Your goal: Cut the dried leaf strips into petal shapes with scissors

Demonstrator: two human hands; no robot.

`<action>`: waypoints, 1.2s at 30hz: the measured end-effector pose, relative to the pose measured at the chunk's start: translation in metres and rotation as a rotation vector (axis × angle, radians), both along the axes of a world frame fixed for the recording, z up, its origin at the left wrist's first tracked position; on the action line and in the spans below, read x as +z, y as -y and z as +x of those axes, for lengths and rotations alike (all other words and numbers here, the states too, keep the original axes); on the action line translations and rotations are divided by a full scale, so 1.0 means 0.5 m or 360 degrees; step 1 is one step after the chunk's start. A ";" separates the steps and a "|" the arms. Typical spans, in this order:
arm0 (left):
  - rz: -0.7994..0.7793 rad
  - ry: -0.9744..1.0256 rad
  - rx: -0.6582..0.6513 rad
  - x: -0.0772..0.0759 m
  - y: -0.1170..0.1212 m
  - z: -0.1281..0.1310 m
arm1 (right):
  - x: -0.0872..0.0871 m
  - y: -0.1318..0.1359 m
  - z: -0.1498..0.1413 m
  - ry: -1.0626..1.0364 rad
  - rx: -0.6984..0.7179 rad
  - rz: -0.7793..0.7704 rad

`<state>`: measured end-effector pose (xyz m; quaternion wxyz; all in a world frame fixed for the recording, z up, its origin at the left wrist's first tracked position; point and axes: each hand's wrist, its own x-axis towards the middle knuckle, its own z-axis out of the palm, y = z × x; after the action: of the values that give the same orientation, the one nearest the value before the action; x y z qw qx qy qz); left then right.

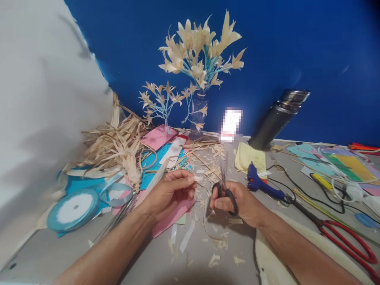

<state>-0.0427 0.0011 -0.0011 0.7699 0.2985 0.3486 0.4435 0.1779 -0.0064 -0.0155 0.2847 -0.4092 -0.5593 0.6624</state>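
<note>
A small pale piece [198,179] is pinched by the left hand [177,190], above the grey table [154,261]. The black-handled scissors [223,180] are gripped by the right hand [242,201], near to this piece, and their blades are directed forward. Below, cut scraps [214,260] are scattered.

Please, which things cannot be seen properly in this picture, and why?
In the head view:
Pale piece: partly hidden by the left hand.
Black-handled scissors: blade tips blurred.
Red-handled scissors: lower handle cut off at the lower right corner.
Bright rectangle: contents hidden by pixelation.
</note>
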 end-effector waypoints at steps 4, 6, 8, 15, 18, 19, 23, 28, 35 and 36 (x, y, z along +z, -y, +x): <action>-0.0144 0.0112 -0.0025 -0.012 0.016 0.027 | -0.001 0.003 -0.010 -0.0150 -0.0298 0.0123; -0.0173 0.0103 -0.0049 -0.017 0.023 0.041 | -0.002 0.004 -0.011 -0.0172 -0.0335 0.0185; -0.0162 0.0069 -0.0098 -0.024 0.027 0.052 | -0.002 0.006 -0.012 -0.0151 -0.0339 0.0223; -0.0108 -0.0032 -0.0267 -0.034 0.032 0.056 | 0.009 0.007 -0.008 -0.0083 -0.0354 0.0192; -0.0034 -0.0173 -0.0271 -0.030 0.033 0.055 | 0.010 0.003 -0.004 -0.0106 -0.0353 0.0127; -0.0007 -0.0228 -0.0261 -0.029 0.034 0.055 | 0.009 0.001 -0.003 -0.0118 -0.0362 0.0109; 0.0000 -0.0290 -0.0202 -0.021 0.036 0.056 | 0.008 -0.005 0.001 -0.0175 -0.0435 0.0058; 0.0006 -0.0077 -0.0090 -0.021 0.033 0.055 | 0.011 -0.006 0.000 -0.0134 -0.0461 0.0031; -0.0019 0.0077 -0.0012 -0.022 0.028 0.051 | 0.013 -0.006 -0.007 -0.0110 -0.0506 0.0040; -0.0021 0.0045 -0.0006 -0.018 0.024 0.048 | 0.014 -0.009 -0.007 -0.0125 -0.0550 0.0047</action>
<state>-0.0185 -0.0109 -0.0100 0.7776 0.2876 0.3400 0.4439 0.1744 -0.0020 -0.0085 0.4220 -0.4688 -0.4787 0.6107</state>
